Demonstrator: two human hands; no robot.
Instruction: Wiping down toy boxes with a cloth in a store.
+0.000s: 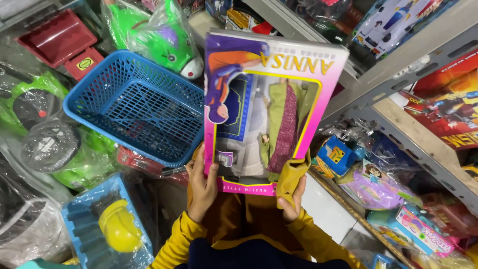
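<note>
Seen from above in a crowded toy shop, a person in mustard-yellow sleeves holds up a boxed doll. At far left, a dark red plastic tray [57,37] lies among green ride-on toys wrapped in clear plastic [74,154], and a yellow toy helmet [118,226] sits in a light blue plastic holder [82,224] near the bottom edge. Next comes an empty blue plastic basket [137,104], tilted, with a bagged green toy animal [164,40] just above it.

The left hand [201,187] grips the lower left corner of the pink doll box [269,107], thumb pressed on the front face and fingers curled behind. The box stands upside down from the camera's view, held in mid-air at centre frame, overlapping the basket's right edge; through its window a doll in a maroon and olive dress shows. The right hand [290,201] is closed on the box's lower right corner, where a mustard-yellow cloth [291,174] lies bunched between the hand and the box.

To the right, grey metal shelves [398,69] run diagonally, stacked with bright boxed toys [450,99] above and small bagged toys [373,184] on the lower level.
</note>
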